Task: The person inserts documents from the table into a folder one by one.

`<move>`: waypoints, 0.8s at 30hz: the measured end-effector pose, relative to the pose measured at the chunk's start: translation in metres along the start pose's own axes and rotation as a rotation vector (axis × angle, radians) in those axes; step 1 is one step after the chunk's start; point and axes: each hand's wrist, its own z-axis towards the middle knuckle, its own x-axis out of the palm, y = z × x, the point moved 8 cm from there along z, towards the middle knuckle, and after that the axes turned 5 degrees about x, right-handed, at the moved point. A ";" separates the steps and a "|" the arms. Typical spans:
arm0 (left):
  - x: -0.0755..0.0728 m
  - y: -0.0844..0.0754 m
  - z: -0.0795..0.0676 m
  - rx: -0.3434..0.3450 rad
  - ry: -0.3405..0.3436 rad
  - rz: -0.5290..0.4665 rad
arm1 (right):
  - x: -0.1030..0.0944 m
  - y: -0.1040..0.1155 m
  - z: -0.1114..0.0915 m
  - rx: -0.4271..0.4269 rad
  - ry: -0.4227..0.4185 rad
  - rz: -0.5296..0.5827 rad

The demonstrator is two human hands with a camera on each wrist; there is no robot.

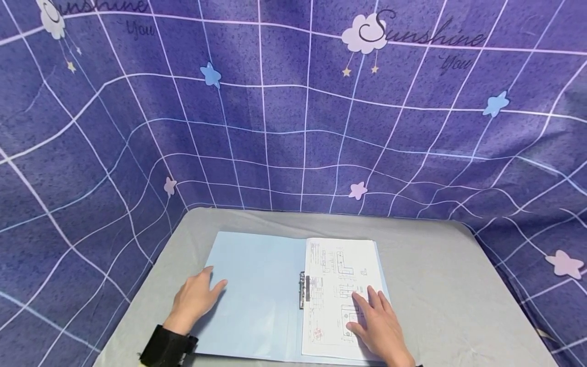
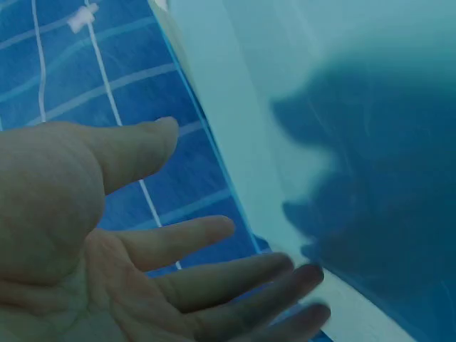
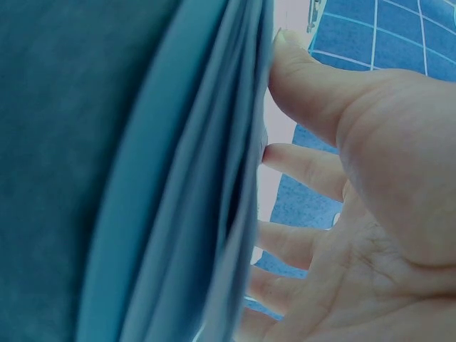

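Observation:
A light blue clip folder (image 1: 257, 300) lies spread flat, its inner left cover bare. White sheets with printed technical drawings (image 1: 327, 316) and a red stamp lie on its right side, with a metal clip (image 1: 301, 290) at their left edge. My left hand (image 1: 194, 298) is at the left cover's outer edge, thumb spread from the fingers; in the left wrist view its palm and loosely extended fingers (image 2: 214, 285) hold nothing. On the sheets' lower right rests my right hand (image 1: 380, 329), fingers spread. The right wrist view shows that hand's fingertips at the paper, partly hidden.
A grey cloth-covered table (image 1: 435, 295) bears the folder and extends to its right. Behind and at both sides hangs a purple-blue curtain (image 1: 284, 112) with a grid, stars and clouds. A black band (image 1: 167, 346) circles the left wrist.

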 end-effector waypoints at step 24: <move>-0.041 0.008 0.001 0.116 0.108 -0.152 | 0.001 0.000 -0.001 -0.007 -0.012 -0.005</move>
